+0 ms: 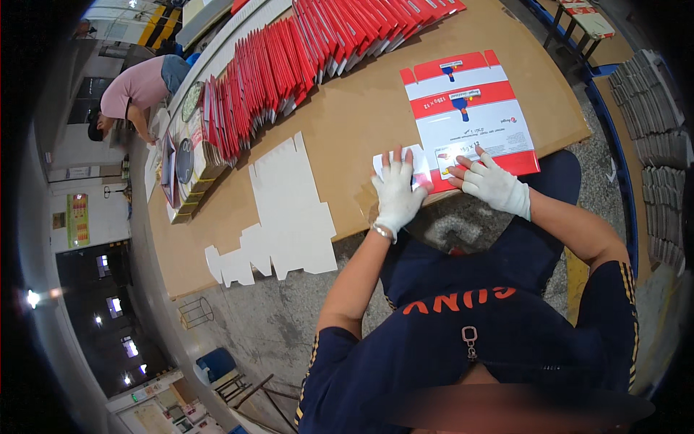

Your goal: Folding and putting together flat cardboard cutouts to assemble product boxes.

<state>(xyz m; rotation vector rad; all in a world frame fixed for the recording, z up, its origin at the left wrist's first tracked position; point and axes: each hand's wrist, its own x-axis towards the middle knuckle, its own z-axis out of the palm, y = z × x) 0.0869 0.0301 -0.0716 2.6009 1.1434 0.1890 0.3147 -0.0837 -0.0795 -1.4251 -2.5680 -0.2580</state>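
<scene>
In front of me a flat red and white printed carton [470, 126] lies at the near edge of the brown-topped table [361, 130]. Both my hands wear white gloves with bare fingertips. My left hand [396, 192] rests on the carton's left end flap, its fingers spread. Lying on the printed panel near the front edge is my right hand [497, 184], fingers apart and extended. Neither hand grasps anything. To the left, a plain pale cardboard blank [289, 206] with cut tabs lies flat, partly over the table edge.
A long row of folded red cartons [278, 69] leans across the table's far side. At its left end stands a bundled stack of flat cartons [202, 163]. Another person [137, 90] bends over beyond the table. Tall grey stacks of sheets [654, 108] stand at right.
</scene>
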